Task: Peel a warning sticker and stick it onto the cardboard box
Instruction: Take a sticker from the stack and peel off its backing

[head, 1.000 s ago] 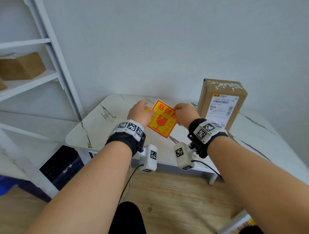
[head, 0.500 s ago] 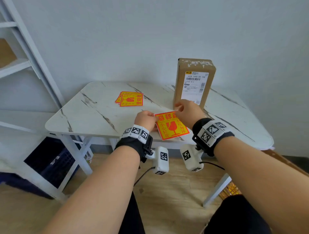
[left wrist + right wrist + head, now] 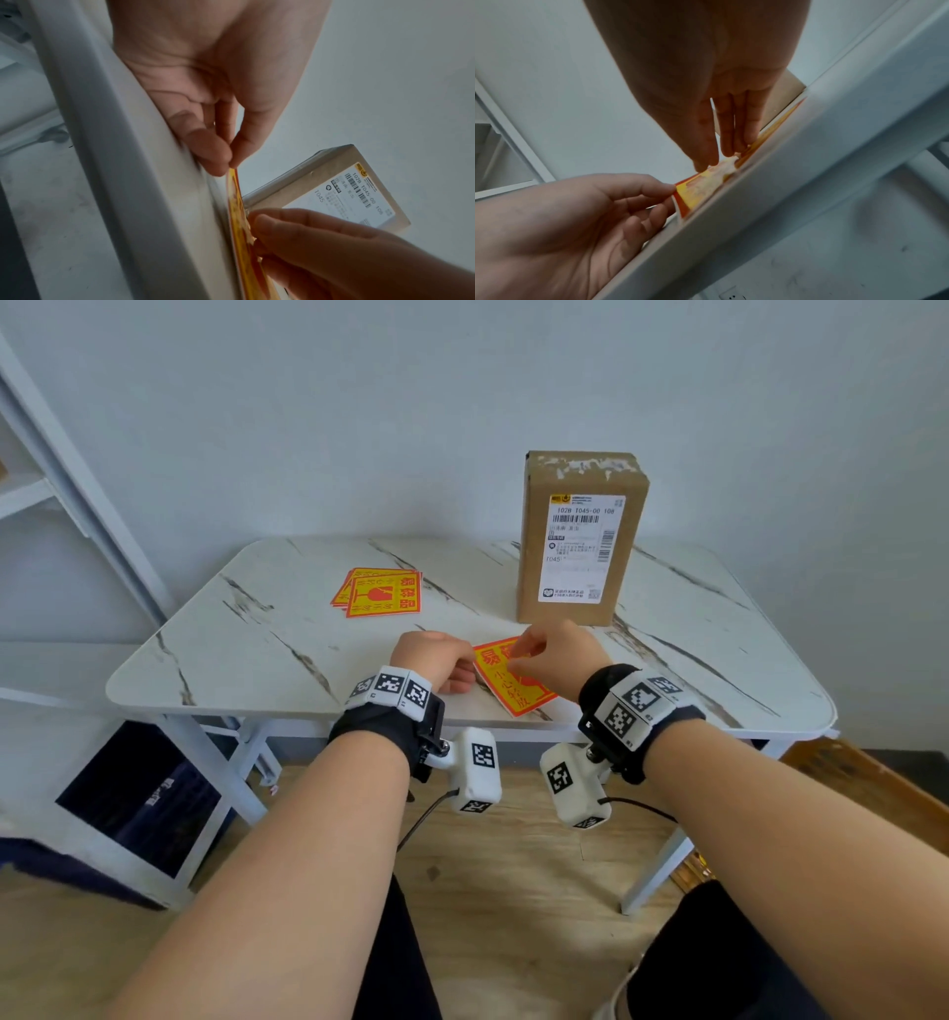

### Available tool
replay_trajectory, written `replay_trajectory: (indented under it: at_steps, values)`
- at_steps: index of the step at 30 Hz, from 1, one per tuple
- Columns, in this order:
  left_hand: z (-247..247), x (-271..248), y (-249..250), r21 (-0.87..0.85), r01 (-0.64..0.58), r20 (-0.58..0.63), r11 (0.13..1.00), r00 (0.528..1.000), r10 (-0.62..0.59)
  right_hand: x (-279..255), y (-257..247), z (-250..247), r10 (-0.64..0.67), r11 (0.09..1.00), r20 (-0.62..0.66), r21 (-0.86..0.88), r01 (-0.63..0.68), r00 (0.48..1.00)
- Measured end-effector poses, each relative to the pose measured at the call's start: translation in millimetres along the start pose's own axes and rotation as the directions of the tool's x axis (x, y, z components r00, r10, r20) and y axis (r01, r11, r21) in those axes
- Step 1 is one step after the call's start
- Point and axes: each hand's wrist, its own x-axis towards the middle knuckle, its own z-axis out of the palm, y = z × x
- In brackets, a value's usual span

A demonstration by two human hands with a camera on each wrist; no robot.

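Observation:
An orange and yellow warning sticker [image 3: 513, 683] lies low over the marble table's [image 3: 246, 654] front edge, between my hands. My left hand [image 3: 436, 660] pinches its left corner between thumb and finger [image 3: 231, 162]. My right hand [image 3: 554, 654] pinches the sticker's top edge, where a lifted pale patch [image 3: 721, 172] shows under its fingertips [image 3: 706, 162]. The sticker [image 3: 239, 213] is seen edge-on in the left wrist view. The brown cardboard box [image 3: 580, 536] stands upright just behind my right hand, its white shipping label facing me. The box [image 3: 347, 188] also shows in the left wrist view.
A small stack of the same stickers [image 3: 380, 593] lies on the table's left half. A white shelving frame [image 3: 77, 469] stands at the left, with a dark crate [image 3: 138, 793] on the floor beneath. Another brown box [image 3: 862, 783] sits on the floor at the right.
Both hands have lowered the sticker from in front of me down to the table's front edge. The head view has swung right and down, bringing the box and sticker stack into fuller view.

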Motion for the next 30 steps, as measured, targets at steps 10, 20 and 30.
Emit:
replay_trajectory:
  at_steps: [10, 20, 30]
  values:
    - [-8, 1, -3, 0.084, -0.015, 0.063, 0.996, 0.998, 0.01, 6, -6, 1, -0.057, 0.998, -0.005, 0.037, 0.057, 0.998]
    - [-12, -9, -6, 0.242, -0.166, 0.088, 0.956, 0.985, 0.149, 7, -4, 11, -0.062, 0.997, 0.008, 0.041, 0.062, 0.998]
    - [-10, -14, -9, 0.266, -0.251, 0.112, 0.931, 0.967, 0.229, 7, -1, 11, -0.073, 0.994, 0.049, 0.084, 0.068, 0.996]
